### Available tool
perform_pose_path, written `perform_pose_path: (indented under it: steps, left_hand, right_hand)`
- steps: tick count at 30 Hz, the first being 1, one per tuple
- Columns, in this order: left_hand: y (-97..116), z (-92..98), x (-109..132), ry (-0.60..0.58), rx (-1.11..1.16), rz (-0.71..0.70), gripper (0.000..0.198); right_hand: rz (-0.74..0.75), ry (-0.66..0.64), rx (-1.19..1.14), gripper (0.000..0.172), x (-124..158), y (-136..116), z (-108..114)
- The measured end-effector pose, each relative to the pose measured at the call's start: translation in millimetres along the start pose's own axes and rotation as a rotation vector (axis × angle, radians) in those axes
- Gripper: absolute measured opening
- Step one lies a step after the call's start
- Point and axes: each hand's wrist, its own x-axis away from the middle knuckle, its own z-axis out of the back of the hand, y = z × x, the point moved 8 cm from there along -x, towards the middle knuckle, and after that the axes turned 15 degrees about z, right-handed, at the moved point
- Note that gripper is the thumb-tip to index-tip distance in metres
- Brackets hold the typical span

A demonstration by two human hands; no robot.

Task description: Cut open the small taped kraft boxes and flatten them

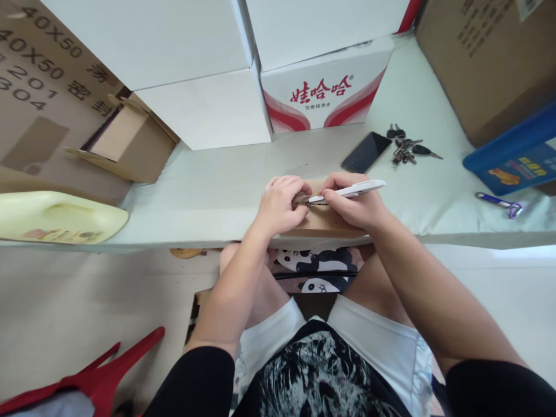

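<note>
A small brown cardboard box point(330, 222) lies at the front edge of the table, just in front of my knees. In my right hand point(358, 202) is a slim white utility knife point(365, 187), pointing left, its tip at a dark slit in the cardboard. My left hand point(284, 202) is closed at the left end of the box, thumb and fingers pinching a raised edge of cardboard beside the knife tip. My hands partly cover the box.
Behind the box lie a black phone point(366, 152) and a bunch of keys point(403, 145). White cartons point(325, 92) stand at the back. A pale yellow jug point(65, 217) is at left; a blue container point(512, 153) and purple-handled tool point(499, 202) are at right.
</note>
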Motion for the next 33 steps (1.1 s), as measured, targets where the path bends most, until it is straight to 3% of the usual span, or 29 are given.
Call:
perform_pose_path:
  steps: [18, 22, 26, 29, 33]
  left_hand:
    - [-2.1, -1.4, -1.0, 0.014, 0.027, -0.015, 0.018]
    - [-1.2, -0.8, -1.4, 0.007, 0.020, -0.013, 0.016]
    - [0.0, -0.6, -1.6, 0.000, 0.018, -0.011, 0.018]
    - [0.3, -0.7, -1.9, 0.001, 0.009, -0.008, 0.019]
    - [0.1, -0.3, -1.2, 0.004, 0.013, 0.005, 0.025]
  right_hand:
    - [0.013, 0.002, 0.009, 0.016, 1.5, 2.8, 2.1]
    - [-0.037, 0.072, -0.236, 0.018, 5.7, 11.2, 3.4]
    - [-0.075, 0.186, -0.451, 0.036, 10.3, 21.1, 5.9]
    - [-0.057, 0.247, -0.370, 0.037, 10.4, 22.3, 12.2]
    - [-0.018, 0.291, -0.179, 0.019, 9.2, 15.9, 23.0]
